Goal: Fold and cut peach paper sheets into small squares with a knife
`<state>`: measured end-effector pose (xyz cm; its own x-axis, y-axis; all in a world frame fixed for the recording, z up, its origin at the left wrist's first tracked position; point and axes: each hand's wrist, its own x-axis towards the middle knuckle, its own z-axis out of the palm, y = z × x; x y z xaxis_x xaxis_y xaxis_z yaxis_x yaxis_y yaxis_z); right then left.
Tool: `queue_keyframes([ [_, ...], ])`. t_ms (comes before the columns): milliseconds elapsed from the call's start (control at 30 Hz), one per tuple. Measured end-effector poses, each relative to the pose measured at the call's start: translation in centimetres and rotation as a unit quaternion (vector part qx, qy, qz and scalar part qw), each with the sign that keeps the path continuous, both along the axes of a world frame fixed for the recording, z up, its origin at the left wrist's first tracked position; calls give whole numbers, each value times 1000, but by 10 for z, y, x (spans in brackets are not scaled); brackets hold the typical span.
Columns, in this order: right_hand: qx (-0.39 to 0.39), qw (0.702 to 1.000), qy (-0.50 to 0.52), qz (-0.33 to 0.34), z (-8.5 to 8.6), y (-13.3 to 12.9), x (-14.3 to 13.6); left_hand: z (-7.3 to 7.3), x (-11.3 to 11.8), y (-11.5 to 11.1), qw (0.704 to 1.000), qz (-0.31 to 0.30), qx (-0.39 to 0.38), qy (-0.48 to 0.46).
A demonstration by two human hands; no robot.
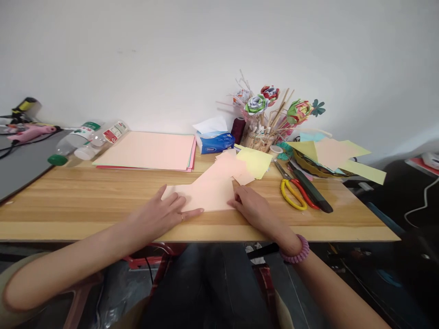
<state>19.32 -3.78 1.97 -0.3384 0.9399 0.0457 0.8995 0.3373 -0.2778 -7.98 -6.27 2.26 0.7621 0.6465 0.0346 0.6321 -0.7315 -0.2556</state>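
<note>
A pale peach sheet of paper [209, 196], apparently folded, lies near the table's front edge. My left hand [171, 208] rests on its left end with the fingers apart and the thumb stretched along the lower edge. At the lower right corner, my right hand [245, 203] pinches the sheet between thumb and fingers. Small peach paper pieces [230, 163] overlap just behind the sheet, and yellow paper pieces [257, 161] lie beside them. To the right of my right hand are scissors [293, 194] with yellow and red handles and a dark-handled cutter [313, 192].
Behind my left hand is a paper stack [147, 151], with plastic bottles [103, 137] to its left. A blue tissue pack [215, 141] and a jar of paper flowers [262, 132] stand by the wall. Paper scraps [331, 153] cover a basket at right. A pink glue gun [30, 132] lies far left.
</note>
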Motion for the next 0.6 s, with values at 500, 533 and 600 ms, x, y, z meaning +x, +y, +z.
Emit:
queue_keyframes([
  [500, 64, 998, 10, 9, -4, 1, 8, -5, 1, 2, 999, -35, 33, 10],
  [533, 81, 997, 11, -1, -5, 1, 9, -6, 0, 4, 999, -42, 26, 2],
  [600, 122, 992, 12, -16, -6, -4, 7, -7, -3, 6, 999, -49, 12, -5],
])
